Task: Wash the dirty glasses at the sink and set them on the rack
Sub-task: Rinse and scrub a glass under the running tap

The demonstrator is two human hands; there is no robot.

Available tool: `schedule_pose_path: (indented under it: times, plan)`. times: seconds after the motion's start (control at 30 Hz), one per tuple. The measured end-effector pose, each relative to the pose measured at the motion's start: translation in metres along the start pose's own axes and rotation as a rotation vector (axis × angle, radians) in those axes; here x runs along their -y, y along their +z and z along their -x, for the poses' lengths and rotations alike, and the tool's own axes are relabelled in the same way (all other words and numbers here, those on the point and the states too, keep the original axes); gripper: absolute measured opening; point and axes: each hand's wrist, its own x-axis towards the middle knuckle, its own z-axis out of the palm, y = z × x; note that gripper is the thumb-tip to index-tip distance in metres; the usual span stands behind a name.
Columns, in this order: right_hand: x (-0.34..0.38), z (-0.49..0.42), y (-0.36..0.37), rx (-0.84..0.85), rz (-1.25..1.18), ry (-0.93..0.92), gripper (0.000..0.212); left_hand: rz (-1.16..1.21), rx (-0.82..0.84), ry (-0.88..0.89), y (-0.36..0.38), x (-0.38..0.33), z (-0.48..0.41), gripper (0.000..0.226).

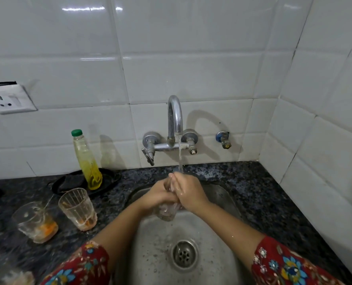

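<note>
- my left hand [160,194] wraps round the clear drinking glass [167,213], fingers curled tight on its wall so the wet thing can't slide out
- my right hand [191,194] closes on the same glass from the other side, fingers together and bent against it near the rim; i cannot tell whether any fingertip reaches inside, as the hands hide the mouth
- the glass sits between both palms, base down and mouth tipped up to the thin stream of water [180,155] from the curved chrome tap [175,118], so water runs into and over it
- i hold it above the round stainless steel sink [156,243] without touching it, so the runoff drops toward the metal drain [184,255]
- two more dirty tumblers stand upright on the speckled dark granite counter [263,202] to my left, within reach: the nearer tumbler [77,208] has a pinkish film at its bottom, the farther tumbler [36,223] has orange dregs
- a clear plastic bottle with a green cap [86,161], yellow liquid inside, stands on a black round tray [109,177] behind them; i take it for dish soap
- the rack is out of view; i judge most of the job is left
- a wet glass is slippery, and the spout is close above its rim
</note>
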Motion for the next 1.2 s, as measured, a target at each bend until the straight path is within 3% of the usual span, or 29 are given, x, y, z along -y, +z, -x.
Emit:
schedule_pose_path:
  times: [0.03,0.1,0.2,0.27,0.33,0.43,0.47,0.53,0.6,0.67,0.73,0.77,0.8,0.9,0.97,1.03,1.13,1.2]
  plan:
    - [-0.002,0.003,-0.001,0.000,-0.069,-0.016,0.059,0.180,0.090,-0.037,-0.005,-0.003,0.001,0.018]
    - [-0.006,0.003,-0.001,-0.033,-0.133,0.021,0.056,0.209,0.131,-0.071,-0.008,-0.007,0.001,0.018]
    - [-0.006,-0.010,0.002,0.033,0.031,0.087,0.049,-0.233,-0.125,-0.017,0.006,-0.003,-0.010,0.017]
    - [-0.004,-0.017,0.001,0.053,0.040,0.137,0.046,-0.542,-0.321,0.004,0.015,-0.002,-0.014,0.035]
    - [-0.005,-0.017,-0.006,0.015,-0.060,0.138,0.042,-0.369,-0.249,0.028,0.010,0.000,-0.015,0.046]
    - [-0.006,-0.008,-0.014,-0.011,-0.244,0.147,0.042,0.184,0.211,-0.042,-0.006,-0.003,-0.002,0.032]
    - [-0.006,-0.006,-0.014,-0.015,-0.280,0.143,0.043,0.326,0.296,-0.087,-0.009,-0.002,0.004,0.026]
    - [-0.005,-0.007,-0.013,-0.015,-0.243,0.122,0.044,0.369,0.266,-0.119,-0.008,0.001,0.006,0.023]
    - [-0.004,-0.016,-0.013,0.050,-0.106,0.150,0.045,0.138,0.065,-0.097,0.000,0.002,0.000,0.025]
    - [-0.006,-0.026,-0.012,0.121,0.065,0.215,0.046,-0.263,-0.143,-0.081,0.011,0.001,-0.006,0.039]
    - [-0.010,-0.032,-0.011,0.105,0.055,0.248,0.047,-0.603,-0.320,-0.078,0.017,-0.003,-0.010,0.049]
    - [-0.010,-0.031,-0.012,0.073,-0.010,0.257,0.048,-0.613,-0.300,-0.055,0.014,-0.005,-0.011,0.048]
    - [-0.010,-0.029,-0.013,0.037,-0.092,0.262,0.048,-0.478,-0.193,-0.035,0.008,-0.004,-0.014,0.044]
    - [-0.008,-0.019,-0.014,-0.052,-0.316,0.186,0.046,0.235,0.272,-0.113,-0.012,-0.010,-0.006,0.031]
    - [-0.005,-0.017,-0.014,-0.026,-0.314,0.173,0.045,0.413,0.302,-0.179,-0.016,-0.006,-0.003,0.030]
    - [-0.002,-0.023,-0.016,0.086,-0.190,0.193,0.047,0.153,0.142,-0.159,-0.008,-0.008,-0.002,0.027]
    - [-0.002,-0.033,-0.015,0.196,-0.025,0.289,0.049,-0.588,-0.224,-0.114,0.009,-0.009,-0.005,0.042]
    - [-0.004,-0.034,-0.013,0.122,-0.099,0.285,0.046,-0.493,-0.203,-0.028,0.008,-0.005,-0.008,0.043]
